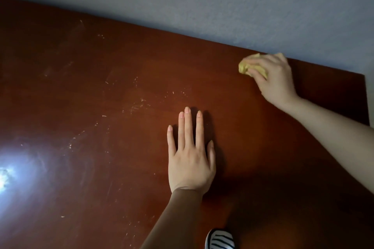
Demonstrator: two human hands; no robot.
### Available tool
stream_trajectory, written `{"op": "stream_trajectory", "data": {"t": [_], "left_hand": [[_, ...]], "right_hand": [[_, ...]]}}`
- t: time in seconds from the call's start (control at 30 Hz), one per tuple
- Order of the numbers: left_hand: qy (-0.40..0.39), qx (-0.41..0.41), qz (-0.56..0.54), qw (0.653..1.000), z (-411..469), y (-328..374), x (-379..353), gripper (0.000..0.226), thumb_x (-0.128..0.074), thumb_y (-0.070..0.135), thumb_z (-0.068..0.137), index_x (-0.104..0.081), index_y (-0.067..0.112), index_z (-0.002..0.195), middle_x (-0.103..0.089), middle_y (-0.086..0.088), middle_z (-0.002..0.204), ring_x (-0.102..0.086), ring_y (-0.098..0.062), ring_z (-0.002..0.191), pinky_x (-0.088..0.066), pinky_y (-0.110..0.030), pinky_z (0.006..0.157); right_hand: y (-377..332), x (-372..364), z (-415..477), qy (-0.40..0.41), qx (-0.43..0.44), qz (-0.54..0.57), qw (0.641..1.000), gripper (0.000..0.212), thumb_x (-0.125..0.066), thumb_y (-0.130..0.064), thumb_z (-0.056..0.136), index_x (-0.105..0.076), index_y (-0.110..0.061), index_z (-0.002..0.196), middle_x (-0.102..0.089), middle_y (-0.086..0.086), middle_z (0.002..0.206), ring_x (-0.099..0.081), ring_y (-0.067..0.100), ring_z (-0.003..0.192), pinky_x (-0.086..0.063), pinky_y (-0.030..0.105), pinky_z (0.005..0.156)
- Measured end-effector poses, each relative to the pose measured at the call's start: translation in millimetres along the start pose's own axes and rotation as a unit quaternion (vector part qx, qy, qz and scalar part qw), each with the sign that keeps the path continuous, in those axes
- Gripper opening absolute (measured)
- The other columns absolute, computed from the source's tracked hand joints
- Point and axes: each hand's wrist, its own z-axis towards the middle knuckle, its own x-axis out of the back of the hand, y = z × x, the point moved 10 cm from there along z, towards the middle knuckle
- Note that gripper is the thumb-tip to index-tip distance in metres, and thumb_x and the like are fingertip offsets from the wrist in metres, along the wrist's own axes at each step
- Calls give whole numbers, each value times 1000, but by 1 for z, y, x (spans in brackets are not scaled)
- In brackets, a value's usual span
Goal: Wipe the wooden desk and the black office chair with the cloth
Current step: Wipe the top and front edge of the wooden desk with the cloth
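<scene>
On the desk, left hand lies flat; right hand grips cloth.

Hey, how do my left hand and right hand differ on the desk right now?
The left hand lies flat with straight fingers; the right hand curls round the yellow cloth. The left hand rests midway on the wooden desk; the right hand is near its far edge by the wall. Both are above the desk.

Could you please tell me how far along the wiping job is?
Nothing looks clearly finished. In hand: the right hand grips the bunched yellow cloth at the far right corner of the desk, while the left hand rests flat mid-desk. Left: pale specks across its middle and left, and the chair, which is out of view.
</scene>
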Motion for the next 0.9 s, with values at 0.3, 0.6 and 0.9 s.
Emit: {"op": "stream_trajectory", "data": {"t": [0.3,0.6,0.9], "left_hand": [[-3,-3,-3,1000,1,0,0,61,-29,37,96,-20,11,151,-16,-11,158,-10,-24,146,-6,-43,117],[5,7,0,1000,0,-4,2,65,-32,36,95,-16,7,150,-15,-12,158,-11,-23,146,-7,-42,117],[5,1,7,1000,0,-3,1,64,-30,37,96,-16,7,151,-13,-13,158,-9,-24,146,-8,-42,117]], "right_hand": [[-51,-39,66,52,-86,-23,995,27,-53,-18,91,-68,-17,113,-66,4,111,-51,30,106,-36,35,91],[-166,-67,30,-57,162,111,979,24,-67,-13,84,-73,-16,107,-71,2,104,-56,30,93,-42,40,81],[-114,-29,-65,10,107,67,992,25,-65,-17,88,-71,-20,112,-70,-3,102,-53,21,90,-47,37,80]]}}
